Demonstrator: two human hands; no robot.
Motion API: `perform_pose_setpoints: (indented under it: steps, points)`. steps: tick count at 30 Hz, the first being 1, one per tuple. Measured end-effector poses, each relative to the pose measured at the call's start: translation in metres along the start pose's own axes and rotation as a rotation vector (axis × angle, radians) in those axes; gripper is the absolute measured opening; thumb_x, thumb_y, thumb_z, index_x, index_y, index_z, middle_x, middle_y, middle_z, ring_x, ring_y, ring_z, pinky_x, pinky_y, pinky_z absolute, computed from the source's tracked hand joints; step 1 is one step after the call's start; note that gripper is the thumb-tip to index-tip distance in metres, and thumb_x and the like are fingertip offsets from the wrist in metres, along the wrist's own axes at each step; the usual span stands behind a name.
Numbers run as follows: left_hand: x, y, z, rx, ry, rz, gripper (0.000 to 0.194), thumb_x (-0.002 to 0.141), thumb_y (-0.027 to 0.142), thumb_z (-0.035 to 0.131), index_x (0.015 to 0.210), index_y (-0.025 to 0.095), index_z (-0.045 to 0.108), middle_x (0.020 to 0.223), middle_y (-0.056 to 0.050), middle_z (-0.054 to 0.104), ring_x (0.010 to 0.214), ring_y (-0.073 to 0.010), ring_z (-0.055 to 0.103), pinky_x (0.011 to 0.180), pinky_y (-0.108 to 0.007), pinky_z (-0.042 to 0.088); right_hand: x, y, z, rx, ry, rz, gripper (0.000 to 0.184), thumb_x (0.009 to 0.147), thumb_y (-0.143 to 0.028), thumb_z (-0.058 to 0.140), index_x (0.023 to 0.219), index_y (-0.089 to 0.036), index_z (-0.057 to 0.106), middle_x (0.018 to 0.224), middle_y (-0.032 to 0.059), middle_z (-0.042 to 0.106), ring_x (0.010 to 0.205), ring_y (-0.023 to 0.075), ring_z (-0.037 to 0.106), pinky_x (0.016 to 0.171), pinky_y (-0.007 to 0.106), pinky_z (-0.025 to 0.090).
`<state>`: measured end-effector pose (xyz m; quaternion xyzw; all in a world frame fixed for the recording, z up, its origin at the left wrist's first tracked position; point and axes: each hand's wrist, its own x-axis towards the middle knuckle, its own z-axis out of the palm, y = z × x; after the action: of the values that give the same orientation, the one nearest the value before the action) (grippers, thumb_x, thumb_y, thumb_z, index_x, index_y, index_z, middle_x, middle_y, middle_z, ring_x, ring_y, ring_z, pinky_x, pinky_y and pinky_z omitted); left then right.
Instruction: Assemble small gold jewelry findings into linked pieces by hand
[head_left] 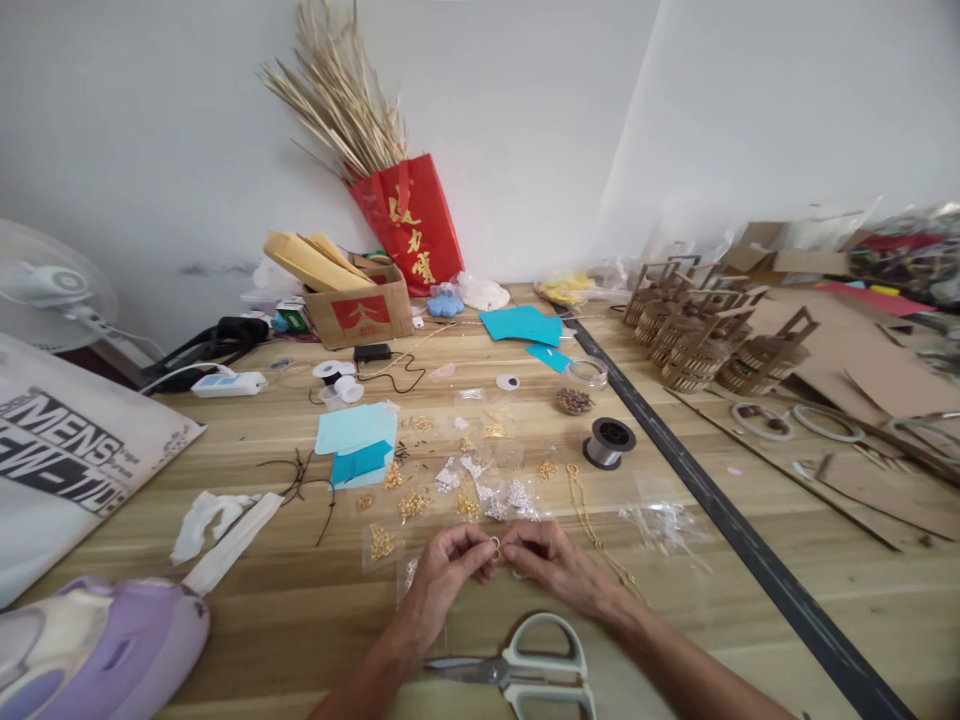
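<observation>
Between the fingertips of both hands is a small gold ring [495, 548], held just above the wooden table. My left hand [442, 575] pinches it between thumb and fingers. From the other side my right hand [555, 565] closes on its edge; anything smaller in those fingertips is hidden. White-handled scissors [544, 665] lie below the hands, blades to the left. Beyond the fingers sit small bags of gold beads [412, 505] and silvery pieces [517, 495]. A gold chain [581, 500] runs beside my right hand and passes partly behind the wrist.
A wire spool [609, 442] and a bowl of beads [574, 401] stand to the right. Blue sheets [360, 440] and dark cords [300, 480] lie left. A purple-white appliance [112, 650] is at front left. Small woven baskets [697, 340] stand past a black strip [697, 480].
</observation>
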<state>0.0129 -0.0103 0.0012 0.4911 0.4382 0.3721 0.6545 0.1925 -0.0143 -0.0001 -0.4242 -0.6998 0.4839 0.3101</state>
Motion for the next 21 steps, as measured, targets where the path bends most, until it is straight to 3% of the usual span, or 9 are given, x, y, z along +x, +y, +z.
perform_pose_setpoints:
  steps: [7, 15, 21]
  points:
    - [0.0007, -0.0021, -0.0009, 0.007, 0.008, 0.012, 0.025, 0.072, 0.036, 0.067, 0.064, 0.013, 0.061, 0.056, 0.001, 0.058, 0.056, -0.0119, 0.052, 0.059, -0.023, 0.041, -0.0006, -0.0008, 0.0006, 0.005, 0.005, -0.019, 0.033, 0.090, -0.038, 0.048, 0.075, -0.014, 0.066, 0.061, -0.0016, 0.050, 0.057, 0.0108, 0.040, 0.052, 0.022, 0.028]
    - [0.0004, -0.0042, -0.0016, -0.017, -0.010, 0.021, 0.027, 0.077, 0.038, 0.063, 0.066, 0.013, 0.063, 0.058, 0.000, 0.059, 0.057, -0.0125, 0.053, 0.059, -0.024, 0.041, -0.0002, -0.0013, 0.0005, 0.053, -0.013, -0.014, 0.035, 0.090, -0.041, 0.048, 0.080, -0.015, 0.068, 0.070, 0.0023, 0.062, 0.063, 0.0137, 0.050, 0.058, 0.024, 0.036]
    - [0.0017, -0.0103, -0.0029, -0.074, -0.008, 0.020, 0.030, 0.080, 0.040, 0.060, 0.067, 0.013, 0.064, 0.060, -0.001, 0.061, 0.058, -0.0127, 0.054, 0.058, -0.023, 0.041, 0.0002, -0.0062, -0.0004, 0.074, -0.015, 0.003, 0.037, 0.089, -0.045, 0.048, 0.077, -0.015, 0.066, 0.068, 0.0012, 0.059, 0.062, 0.0131, 0.048, 0.057, 0.023, 0.035]
